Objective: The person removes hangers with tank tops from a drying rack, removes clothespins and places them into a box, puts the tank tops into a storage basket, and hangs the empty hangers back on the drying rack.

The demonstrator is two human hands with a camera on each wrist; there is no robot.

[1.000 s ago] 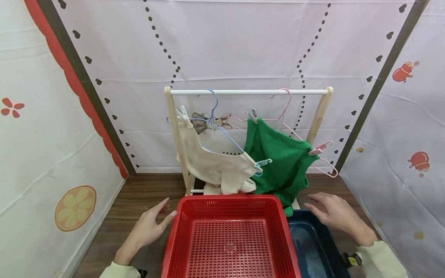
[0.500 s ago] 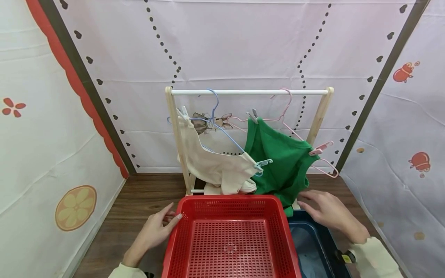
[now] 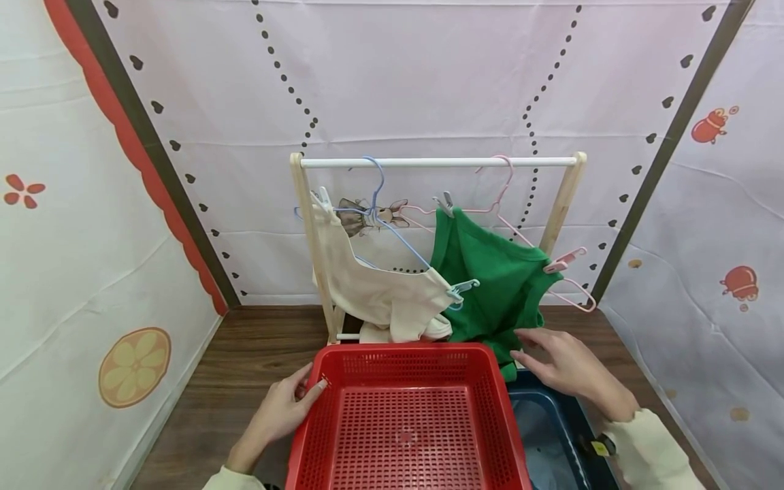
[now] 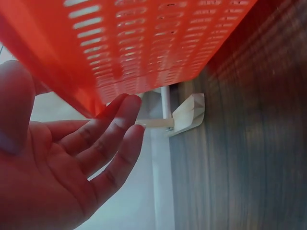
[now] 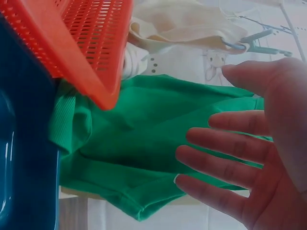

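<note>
A red plastic basket (image 3: 404, 422) with a perforated floor holds nothing. My left hand (image 3: 283, 408) is at its left rim, thumb over the edge and fingers along the outer wall; in the left wrist view those fingers (image 4: 100, 143) are loosely bent beside the basket's corner. My right hand (image 3: 566, 364) hovers over the blue tub (image 3: 542, 435), its fingers spread and holding nothing. Those fingers (image 5: 216, 163) are in front of a green garment (image 5: 134, 124) in the right wrist view. That garment hangs from a pink hanger (image 3: 505, 184) with a grey clip and a pink clip.
A wooden rack (image 3: 563, 204) with a white rail (image 3: 441, 162) stands behind the basket. On its left, a cream garment (image 3: 373, 289) hangs from a blue hanger (image 3: 380, 187) with clips. The basket partly overlaps the tub. Printed cloth walls enclose the wooden tabletop (image 3: 263, 333).
My left hand has moved right to the basket's rim, its thumb now over the edge. My right hand has moved left, closer to the green garment and the basket. The basket has stayed put.
</note>
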